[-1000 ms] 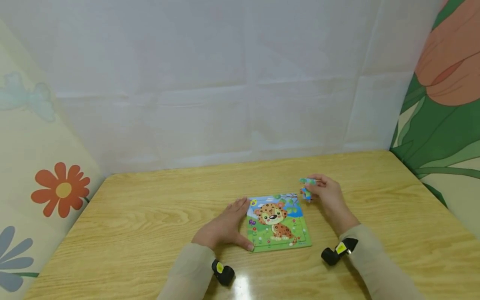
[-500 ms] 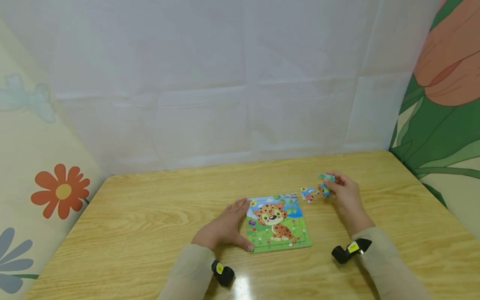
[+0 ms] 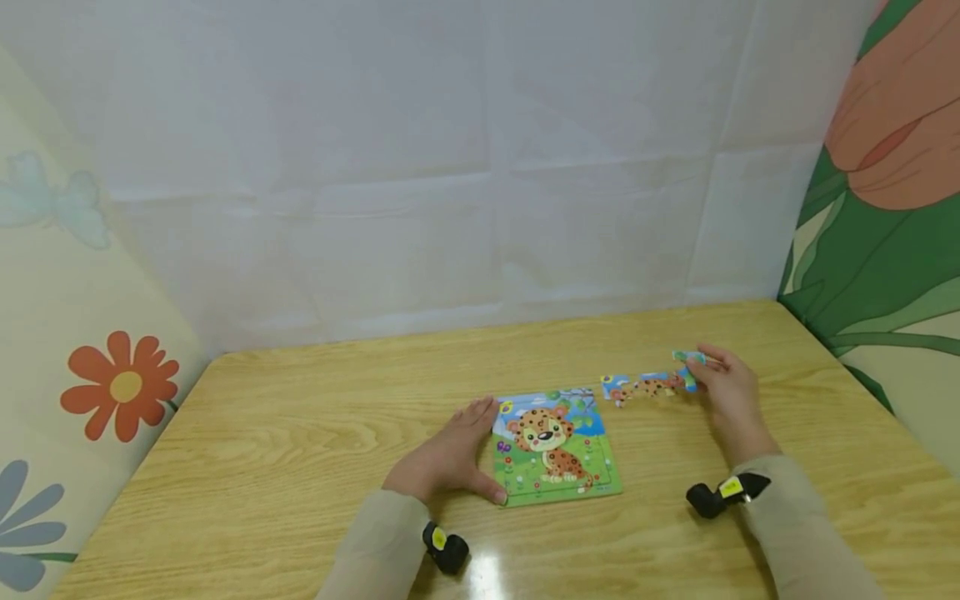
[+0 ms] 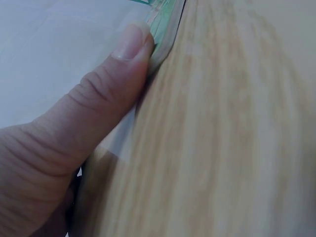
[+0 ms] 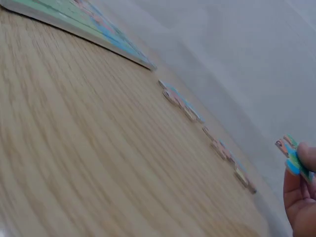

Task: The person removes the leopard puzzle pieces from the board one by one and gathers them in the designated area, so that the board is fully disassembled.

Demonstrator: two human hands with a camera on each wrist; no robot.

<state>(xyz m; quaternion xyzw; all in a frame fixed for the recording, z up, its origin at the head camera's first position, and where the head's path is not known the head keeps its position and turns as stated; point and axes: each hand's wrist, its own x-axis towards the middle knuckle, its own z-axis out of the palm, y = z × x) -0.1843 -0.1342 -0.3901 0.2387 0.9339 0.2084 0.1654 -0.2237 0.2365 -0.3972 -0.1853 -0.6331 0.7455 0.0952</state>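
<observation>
A square puzzle board (image 3: 555, 450) with a spotted cub picture lies on the table. My left hand (image 3: 446, 454) rests at its left side, fingers extended, the thumb on the near left corner; in the left wrist view the thumb (image 4: 94, 101) touches the board's edge (image 4: 170, 37). Right of the board, my right hand (image 3: 723, 396) pinches a blue and green puzzle piece (image 3: 691, 375), also visible in the right wrist view between thumb and fingers (image 5: 294, 158). Beside it, a puzzle piece with blue sky (image 3: 617, 386) and a spotted piece (image 3: 654, 387) lie in a row.
The wooden table (image 3: 300, 467) extends around the board on both sides. A white cloth (image 3: 412, 167) hangs behind its far edge. Painted panels stand on either side, one with a red flower (image 3: 125, 387), one with green leaves (image 3: 892, 250).
My right hand has moved to the right, away from the board, still pinching a piece. Puzzle pieces now lie in a row behind it. The left hand has stayed in place.
</observation>
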